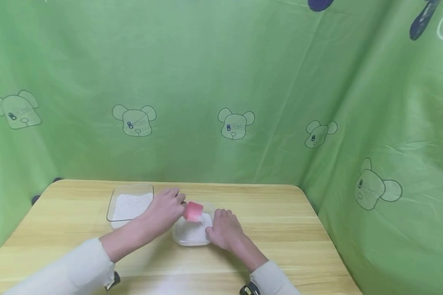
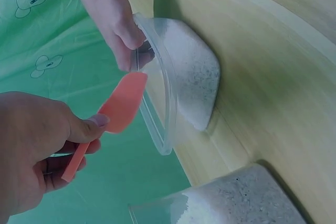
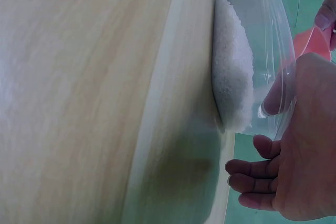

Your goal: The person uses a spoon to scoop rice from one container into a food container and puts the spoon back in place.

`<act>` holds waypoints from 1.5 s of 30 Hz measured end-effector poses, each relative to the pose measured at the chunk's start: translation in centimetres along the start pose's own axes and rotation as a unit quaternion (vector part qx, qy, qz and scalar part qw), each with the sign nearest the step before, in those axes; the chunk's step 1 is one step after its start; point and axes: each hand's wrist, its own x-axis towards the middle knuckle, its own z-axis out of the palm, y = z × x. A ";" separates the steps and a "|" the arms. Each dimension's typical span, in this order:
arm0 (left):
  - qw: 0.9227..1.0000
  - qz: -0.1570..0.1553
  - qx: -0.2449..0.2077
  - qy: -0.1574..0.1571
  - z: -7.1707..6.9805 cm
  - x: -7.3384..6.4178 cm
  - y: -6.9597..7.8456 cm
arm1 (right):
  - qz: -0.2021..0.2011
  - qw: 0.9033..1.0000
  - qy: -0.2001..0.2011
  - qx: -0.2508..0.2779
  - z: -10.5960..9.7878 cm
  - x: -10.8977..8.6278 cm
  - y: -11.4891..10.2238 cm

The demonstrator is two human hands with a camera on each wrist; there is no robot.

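Observation:
My left hand (image 1: 168,209) pinches the handle of a coral-pink scoop (image 1: 194,212) between thumb and fingers. The scoop is tilted above a clear plastic container (image 1: 192,244) that holds white grains (image 1: 193,232). At this container's right side, my right hand (image 1: 227,229) grips the rim. The right wrist view shows the right thumb (image 3: 275,98) over the rim, with the other fingers (image 3: 254,184) bent outside the wall. In the left wrist view the scoop (image 2: 126,103) is at the container's open top. Whether grains lie in the scoop is unclear.
A second clear container (image 1: 110,214) with white grains stands to the left, partly behind my left forearm. Both containers are on a light wooden table (image 1: 273,229). A green curtain (image 1: 192,82) with bear-face prints hangs behind the table and along its sides.

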 end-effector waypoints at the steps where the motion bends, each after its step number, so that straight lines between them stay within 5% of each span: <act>1: 1.000 0.000 0.002 0.005 0.0 0.1 0.0 | 0.000 1.000 0.000 -0.002 0.0 0.0 0.0; 9: 0.999 0.001 0.016 0.029 0.3 0.4 -0.1 | 0.002 1.000 -0.001 -0.010 0.0 0.1 0.0; 22: 0.999 -0.023 -0.012 0.024 -1.0 -0.8 -1.2 | -0.003 1.000 0.005 0.006 0.1 -0.1 0.0; 33: 0.996 -0.047 -0.073 0.016 -1.8 -2.3 -2.5 | 0.002 1.000 0.007 0.001 0.3 0.1 0.0; 45: 0.990 -0.078 -0.099 0.056 -2.5 -3.4 -4.0 | 0.005 1.000 0.008 0.007 0.2 0.1 -0.1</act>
